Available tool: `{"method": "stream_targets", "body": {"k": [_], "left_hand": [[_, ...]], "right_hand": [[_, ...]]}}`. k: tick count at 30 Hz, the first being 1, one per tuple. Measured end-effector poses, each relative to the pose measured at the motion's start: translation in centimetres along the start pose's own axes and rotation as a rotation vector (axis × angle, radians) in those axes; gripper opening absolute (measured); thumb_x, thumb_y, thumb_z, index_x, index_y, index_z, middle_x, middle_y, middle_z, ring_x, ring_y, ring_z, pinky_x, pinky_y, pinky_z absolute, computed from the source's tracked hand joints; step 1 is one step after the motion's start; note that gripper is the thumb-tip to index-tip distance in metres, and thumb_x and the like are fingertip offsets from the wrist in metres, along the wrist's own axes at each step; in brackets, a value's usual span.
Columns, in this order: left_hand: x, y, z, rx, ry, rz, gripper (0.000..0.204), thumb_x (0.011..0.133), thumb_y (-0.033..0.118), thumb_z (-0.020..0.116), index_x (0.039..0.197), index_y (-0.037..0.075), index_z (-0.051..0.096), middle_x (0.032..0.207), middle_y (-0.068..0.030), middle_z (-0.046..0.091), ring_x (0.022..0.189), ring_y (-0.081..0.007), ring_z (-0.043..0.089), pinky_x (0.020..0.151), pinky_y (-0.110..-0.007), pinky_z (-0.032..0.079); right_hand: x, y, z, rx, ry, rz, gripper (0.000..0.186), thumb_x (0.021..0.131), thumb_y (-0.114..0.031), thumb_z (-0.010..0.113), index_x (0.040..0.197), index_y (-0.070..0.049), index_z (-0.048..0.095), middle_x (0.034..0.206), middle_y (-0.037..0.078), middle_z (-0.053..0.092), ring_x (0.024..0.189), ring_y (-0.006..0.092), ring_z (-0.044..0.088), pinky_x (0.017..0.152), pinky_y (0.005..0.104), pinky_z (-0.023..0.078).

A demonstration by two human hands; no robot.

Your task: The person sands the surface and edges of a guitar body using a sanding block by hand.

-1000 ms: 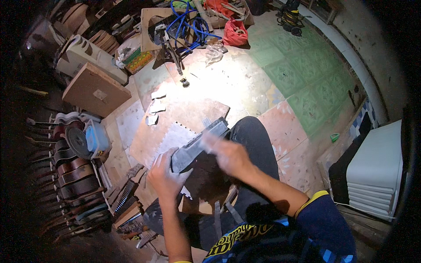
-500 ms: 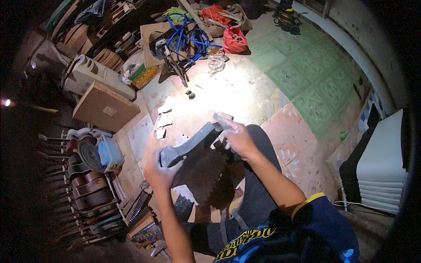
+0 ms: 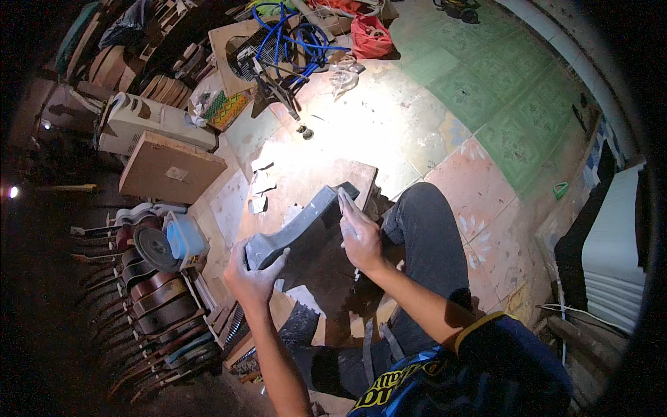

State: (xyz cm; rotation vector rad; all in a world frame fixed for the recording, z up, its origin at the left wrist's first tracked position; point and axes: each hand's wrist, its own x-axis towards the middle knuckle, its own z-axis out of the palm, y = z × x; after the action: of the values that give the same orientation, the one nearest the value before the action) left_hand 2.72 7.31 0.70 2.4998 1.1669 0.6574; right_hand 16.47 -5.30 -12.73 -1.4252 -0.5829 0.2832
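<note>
Dust covers both hands. My left hand [image 3: 253, 278] grips the near left end of a long grey shaped piece [image 3: 292, 226], which is held at a slant over my lap. My right hand [image 3: 358, 236] has its fingers pressed together at the piece's far right end; whatever lies under them is too small to make out. Beneath and behind are a dark sheet [image 3: 326, 278] and a pale board [image 3: 326, 174]. Small white paper scraps [image 3: 264, 182] lie at the board's left.
My bent dark-trousered leg [image 3: 431, 243] is at right. A leaning cardboard panel [image 3: 163, 163], blue container [image 3: 182, 238], rack of curved pieces [image 3: 156, 295], blue hose [image 3: 319, 48] and red bag [image 3: 372, 38] surround the tiled floor [image 3: 514, 139]. A white appliance [image 3: 611, 243] stands right.
The grey piece and left hand have shifted slightly left. My right hand was moving over the piece; it now sits at the far end, fingertips pointing up along it. The view has also shifted.
</note>
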Motion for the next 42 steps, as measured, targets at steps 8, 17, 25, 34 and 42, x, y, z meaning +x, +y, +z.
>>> {"method": "stream_targets", "body": {"k": [8,17,25,34,42], "left_hand": [[1.5,-0.7,-0.3,-0.071,-0.004,-0.029,0.056,0.061,0.028,0.092,0.102,-0.001,0.068,0.086,-0.0111,0.071,0.077,-0.0166,0.067,0.073,-0.032,0.053],[3.1,-1.6,-0.2,-0.08,0.006,0.06,0.052,0.063,0.025,0.091,0.101,-0.001,0.067,0.084,-0.0096,0.07,0.078,-0.0154,0.065,0.073,-0.031,0.052],[4.3,-1.4,1.0,-0.126,-0.014,0.053,0.048,0.065,0.023,0.091,0.099,-0.001,0.067,0.085,-0.0088,0.071,0.077,-0.013,0.064,0.073,-0.031,0.052],[1.8,-0.3,-0.1,-0.065,-0.071,-0.008,0.059,0.058,0.022,0.092,0.106,0.001,0.065,0.092,-0.0113,0.07,0.084,-0.0174,0.066,0.077,-0.034,0.053],[-9.6,-0.4,0.1,-0.127,-0.143,0.198,0.062,0.051,0.016,0.083,0.11,0.004,0.067,0.108,-0.017,0.069,0.101,-0.0345,0.067,0.091,-0.041,0.052]], "right_hand": [[2.4,-0.4,1.6,0.02,0.171,0.055,0.059,0.085,0.01,0.043,0.143,0.004,0.043,0.15,0.024,0.041,0.14,0.0326,0.04,0.118,0.0358,0.028],[3.1,1.0,3.0,-0.174,0.108,-0.029,0.069,0.082,0.015,0.043,0.149,0.005,0.031,0.149,0.031,0.036,0.136,0.0374,0.044,0.111,0.0366,0.038],[3.6,6.3,1.7,-0.258,0.309,-0.007,0.059,0.088,0.011,0.036,0.147,0.001,0.037,0.15,0.028,0.037,0.139,0.0366,0.04,0.116,0.038,0.032],[4.0,11.7,-1.5,0.294,0.261,0.848,0.024,0.094,-0.033,0.057,0.105,-0.013,0.066,0.073,-0.001,0.053,0.052,0.0099,0.047,0.041,0.0283,0.04],[3.2,8.1,-6.1,0.627,-0.281,1.209,0.081,0.077,-0.068,0.068,0.132,-0.01,0.057,0.136,0.007,0.058,0.106,0.0246,0.063,0.098,0.0412,0.045]]}}
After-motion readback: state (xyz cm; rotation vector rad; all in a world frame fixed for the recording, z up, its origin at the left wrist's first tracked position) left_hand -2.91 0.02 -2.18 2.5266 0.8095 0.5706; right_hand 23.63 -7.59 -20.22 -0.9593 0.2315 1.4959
